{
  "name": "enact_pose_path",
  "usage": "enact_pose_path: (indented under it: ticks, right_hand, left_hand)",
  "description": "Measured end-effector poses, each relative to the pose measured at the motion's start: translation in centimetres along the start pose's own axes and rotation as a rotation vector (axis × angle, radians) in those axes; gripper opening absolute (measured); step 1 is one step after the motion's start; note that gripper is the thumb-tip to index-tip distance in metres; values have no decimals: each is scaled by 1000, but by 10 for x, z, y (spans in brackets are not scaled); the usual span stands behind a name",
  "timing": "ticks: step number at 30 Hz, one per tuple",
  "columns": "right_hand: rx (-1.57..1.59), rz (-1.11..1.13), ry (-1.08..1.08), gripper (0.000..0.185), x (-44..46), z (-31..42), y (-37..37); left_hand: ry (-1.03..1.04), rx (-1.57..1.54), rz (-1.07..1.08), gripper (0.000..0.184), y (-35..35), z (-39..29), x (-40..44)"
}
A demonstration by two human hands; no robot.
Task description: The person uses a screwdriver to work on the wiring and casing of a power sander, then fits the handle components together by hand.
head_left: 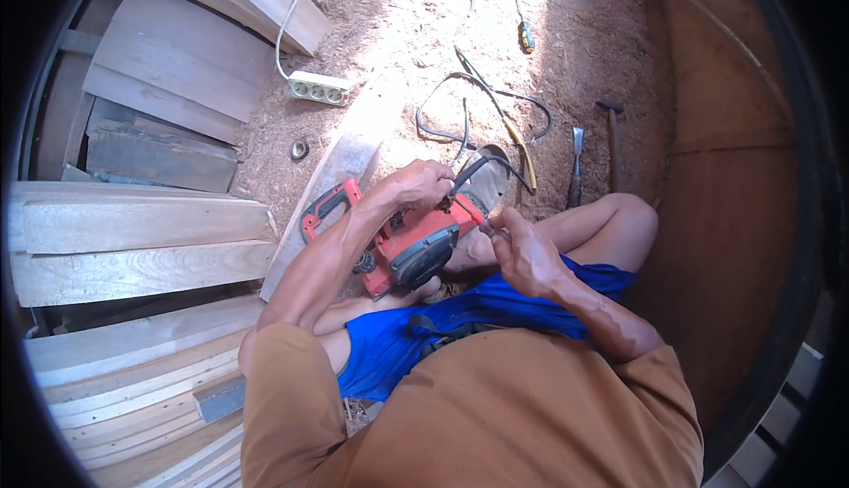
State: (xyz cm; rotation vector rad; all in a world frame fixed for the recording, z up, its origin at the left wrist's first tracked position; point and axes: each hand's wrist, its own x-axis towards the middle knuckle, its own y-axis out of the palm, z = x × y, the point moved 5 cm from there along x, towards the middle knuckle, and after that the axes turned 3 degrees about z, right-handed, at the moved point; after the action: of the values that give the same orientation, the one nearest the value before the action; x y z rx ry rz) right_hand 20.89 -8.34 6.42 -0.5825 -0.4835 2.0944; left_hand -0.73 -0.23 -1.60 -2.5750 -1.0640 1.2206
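Red power tool point(414, 245) right below my left fingers, folks, its body slanting down toward my lap, and to the left of my right fingers. Left hand point(423, 184) reaches over its far end, fingers bunched narrow beside a black cord point(497, 161); whether they pinch anything, I cannot tell. Right hand point(529, 254) is curled snugly round a slim red-handled tool point(478, 216), which points up and left to that same end, close by my left fingertips; its tip is too small to make out. Left of my left fingers runs a pale plank point(340, 165), with a white power strip point(318, 89) beyond it. Up and right of my right fingers lie a chisel point(577, 165) and a hammer point(614, 148), and well beyond the fingers of both hands, a yellow-and-black screwdriver point(527, 37).
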Motion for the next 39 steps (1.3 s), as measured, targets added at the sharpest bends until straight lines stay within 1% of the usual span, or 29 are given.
enact_pose_path:
  ticks: [1, 2, 4, 7, 10, 11, 13, 14, 16, 19, 22, 23, 25, 26, 29, 32, 35, 38, 39]
  right_hand:
    - [76, -37, -12, 24, 0, -3, -1]
    - [240, 31, 205, 25, 0, -17, 1]
    - [568, 165, 630, 27, 4, -16, -4]
    - [710, 138, 729, 30, 2, -24, -4]
    - [-52, -67, 105, 27, 9, -7, -21]
    - [-196, -5, 34, 26, 9, -2, -19]
    - [-482, 127, -103, 26, 6, 20, -20]
    - [-482, 148, -90, 27, 6, 20, -19]
    - [-484, 190, -64, 29, 8, 19, -19]
    - [-383, 146, -25, 26, 11, 17, -20]
    - [-207, 26, -57, 18, 14, 3, -20]
    - [49, 67, 125, 18, 16, -12, -20]
    - [560, 145, 480, 26, 19, -34, -17]
    - [675, 144, 498, 33, 16, -36, -16]
    - [667, 203, 568, 28, 18, -41, -16]
    - [820, 79, 551, 32, 20, -48, -16]
    - [668, 162, 236, 39, 11, -11, -29]
    - [-295, 33, -316, 44, -1, 9, -25]
    - [-362, 83, -249, 44, -3, 12, -23]
  left_hand:
    - [16, 27, -6, 31, 0, 1, 3]
    - [30, 52, -11, 30, 1, 2, 5]
    - [29, 54, -9, 30, -1, 1, 3]
    - [30, 39, 4, 30, 0, 0, 5]
    - [45, -34, -33, 31, 1, 3, 2]
    - [56, -65, -53, 32, 0, 4, 1]
    - [1, -106, 18, 33, 2, 1, 0]
    - [-26, -124, 53, 33, 2, 0, -1]
    - [-21, -72, 42, 33, 0, -1, -1]
    - [-11, -45, 30, 32, 1, 1, 2]
    - [-17, -23, 24, 31, 1, -2, 1]
    - [-22, -12, 20, 31, 0, -4, -1]
    - [11, 10, 5, 30, 0, -2, 1]
    - [28, 21, -4, 30, 0, -1, 2]
    - [0, -48, -21, 30, 2, 7, 5]
    - [-57, -111, 70, 30, -2, 1, 1]
    - [-38, -120, 54, 34, 0, 5, 1]
    - [-45, -193, 57, 33, 2, 4, 1]
    - [-37, -190, 62, 32, 3, 3, 1]
